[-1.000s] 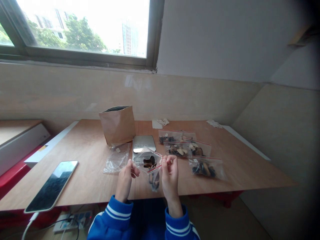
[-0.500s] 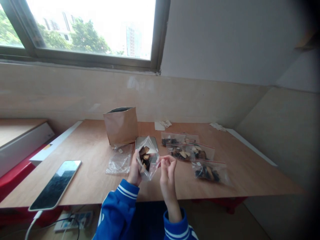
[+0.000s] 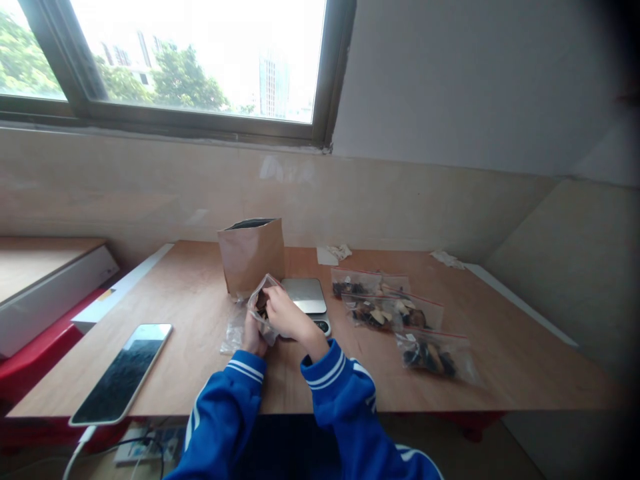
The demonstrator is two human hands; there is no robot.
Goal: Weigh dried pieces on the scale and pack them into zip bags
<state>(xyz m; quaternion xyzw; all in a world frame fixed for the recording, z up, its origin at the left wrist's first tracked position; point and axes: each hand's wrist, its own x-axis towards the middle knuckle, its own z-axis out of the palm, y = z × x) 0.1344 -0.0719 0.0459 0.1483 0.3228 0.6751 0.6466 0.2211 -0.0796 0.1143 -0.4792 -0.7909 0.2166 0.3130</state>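
Observation:
My left hand [image 3: 254,335] is closed around a clear zip bag [image 3: 271,332] with its mouth open. Inside lie dark and tan dried slices [image 3: 261,305]. My right hand [image 3: 283,312] reaches over from the right with its fingers in the bag's mouth. Those fingers look pinched together, and what is between them is hidden. Just behind and right of the hands is a digital kitchen scale [image 3: 304,293] with nothing on its plate. Beneath and left of the held bag lie empty clear bags [image 3: 231,333].
A brown paper bag [image 3: 253,257] stands open at the back. Several filled zip bags [image 3: 430,353] lie on the right. A phone [image 3: 123,373] with a charging cable rests front left. White scraps [image 3: 340,252] lie along the table's [image 3: 370,380] far edge.
My right hand has left the bag's rim and moved left, its fingers now inside the opening. The held bag has shifted left, uncovering the scale. The view has shifted slightly.

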